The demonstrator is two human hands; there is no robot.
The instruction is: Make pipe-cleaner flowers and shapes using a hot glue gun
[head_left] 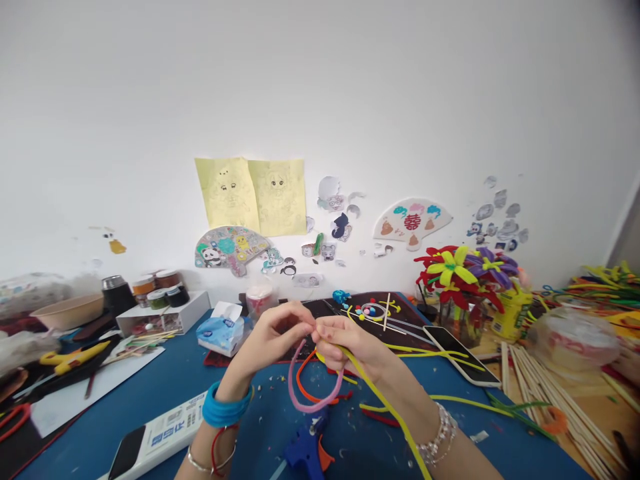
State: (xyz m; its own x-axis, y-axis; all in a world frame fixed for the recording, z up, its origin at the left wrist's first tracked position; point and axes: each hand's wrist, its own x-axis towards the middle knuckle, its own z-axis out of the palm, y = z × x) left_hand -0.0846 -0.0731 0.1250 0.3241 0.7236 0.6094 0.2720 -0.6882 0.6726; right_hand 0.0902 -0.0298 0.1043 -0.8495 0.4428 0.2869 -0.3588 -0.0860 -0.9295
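Observation:
My left hand (273, 337) and my right hand (350, 343) meet fingertip to fingertip above the blue table (165, 393). Between them they pinch pipe cleaners: a pink one (313, 400) hangs down in a loop, an orange one (303, 387) curves just behind it, and a yellow one (385, 403) runs from my right hand down toward the lower edge. A blue bangle (225, 410) is on my left wrist, a beaded bracelet (440, 433) on my right. A blue glue gun (307, 450) lies on the table below my hands.
A phone (463, 353) lies to the right, beside a vase of pipe-cleaner flowers (463, 270) and a bundle of wooden sticks (550, 393). A tissue pack (220, 330), paint jars (160, 290) and a bowl (67, 310) stand at the left. A second phone (127, 453) lies near the front.

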